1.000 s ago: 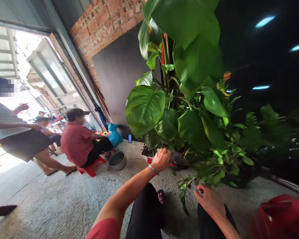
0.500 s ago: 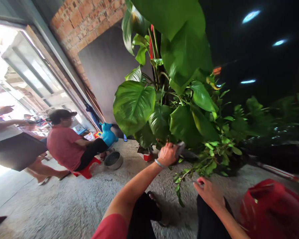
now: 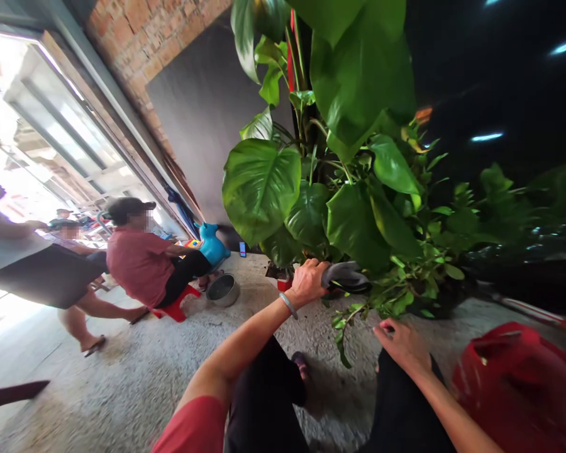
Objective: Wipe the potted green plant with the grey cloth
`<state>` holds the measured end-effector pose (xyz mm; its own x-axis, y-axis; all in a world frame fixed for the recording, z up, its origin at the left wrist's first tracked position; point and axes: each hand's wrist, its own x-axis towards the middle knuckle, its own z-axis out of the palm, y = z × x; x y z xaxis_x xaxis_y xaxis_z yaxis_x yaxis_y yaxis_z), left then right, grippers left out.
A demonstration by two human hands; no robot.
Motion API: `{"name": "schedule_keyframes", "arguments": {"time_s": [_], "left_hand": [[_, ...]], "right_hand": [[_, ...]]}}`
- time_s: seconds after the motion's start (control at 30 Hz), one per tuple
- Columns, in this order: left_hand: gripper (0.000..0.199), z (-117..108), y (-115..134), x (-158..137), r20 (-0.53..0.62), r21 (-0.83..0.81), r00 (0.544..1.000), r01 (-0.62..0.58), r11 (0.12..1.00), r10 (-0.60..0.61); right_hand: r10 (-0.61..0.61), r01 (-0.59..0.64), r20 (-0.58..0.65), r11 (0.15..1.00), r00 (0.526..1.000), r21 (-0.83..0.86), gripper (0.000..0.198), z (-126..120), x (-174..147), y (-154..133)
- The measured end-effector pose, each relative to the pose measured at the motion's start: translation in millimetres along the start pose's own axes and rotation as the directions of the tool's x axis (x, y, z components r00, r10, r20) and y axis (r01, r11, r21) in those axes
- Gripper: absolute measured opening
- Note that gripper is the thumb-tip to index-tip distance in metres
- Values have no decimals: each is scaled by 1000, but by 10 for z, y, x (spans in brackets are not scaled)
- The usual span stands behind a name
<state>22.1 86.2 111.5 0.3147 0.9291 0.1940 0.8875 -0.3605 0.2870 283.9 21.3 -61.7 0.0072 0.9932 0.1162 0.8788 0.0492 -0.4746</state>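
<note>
My left hand (image 3: 307, 281) is closed on a crumpled grey cloth (image 3: 345, 277), held low under the large leaves of a green potted plant (image 3: 264, 185). A pale bracelet circles that wrist. Over my right knee hangs my right hand (image 3: 404, 345), its fingers loosely bent and the thumb apart, with nothing visible in it. Near its fingertips a thin leafy branch (image 3: 342, 327) droops towards the concrete floor. Part of a red and white pot (image 3: 283, 284) shows behind my left hand; the plant's base is mostly hidden by leaves.
A red bag-like object (image 3: 514, 384) sits right of my knee. At left, a seated person (image 3: 139, 258) is on a red stool (image 3: 177, 305), near a metal basin (image 3: 222, 290) and a blue animal toy (image 3: 212, 242). Another person (image 3: 33, 251) stands further left. A dark glossy panel (image 3: 490, 88) backs the plants.
My left hand has shifted slightly left and up with the cloth, which now shows more clearly. The right hand stays over the knee. The view has turned a little, and the standing person has moved.
</note>
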Motion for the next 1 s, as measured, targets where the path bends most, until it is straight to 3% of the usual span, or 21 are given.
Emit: {"name": "schedule_keyframes", "arguments": {"time_s": [0.13, 0.43, 0.53, 0.63, 0.73, 0.8, 0.87, 0.93, 1.0], "left_hand": [[57, 17, 38, -80, 28, 110, 1000, -8, 994, 5], [56, -17, 167, -116, 75, 157, 993, -97, 983, 86], [57, -171, 237, -82, -60, 121, 983, -168, 978, 176], [53, -292, 238, 117, -234, 166, 965, -84, 983, 122], [44, -193, 162, 234, -134, 269, 991, 52, 962, -16], [42, -52, 93, 129, 37, 305, 999, 24, 952, -37], [40, 21, 32, -69, 163, 264, 986, -70, 962, 27], [39, -52, 0, -211, 153, 204, 985, -113, 972, 83], [41, -240, 6, -170, 0, 177, 998, -69, 982, 70]], "right_hand": [[5, -5, 1, 1000, 1000, -9, 20, 10, -5, 18], [50, -50, -20, 998, 999, 33, 16, -28, 6, 47], [76, -75, -5, 996, 997, 44, 17, -59, -18, 74], [104, -105, 16, 993, 994, 46, 18, -77, -28, 70], [128, -129, 34, 990, 991, 53, 21, -103, -32, 55], [143, -146, 47, 987, 989, 62, 23, -131, -43, 59], [160, -164, 60, 984, 985, 76, 23, -164, -63, 78], [176, -183, 74, 978, 982, 97, 22, -187, -78, 105], [194, -206, 98, 970, 976, 131, 18, -188, -67, 130]]}}
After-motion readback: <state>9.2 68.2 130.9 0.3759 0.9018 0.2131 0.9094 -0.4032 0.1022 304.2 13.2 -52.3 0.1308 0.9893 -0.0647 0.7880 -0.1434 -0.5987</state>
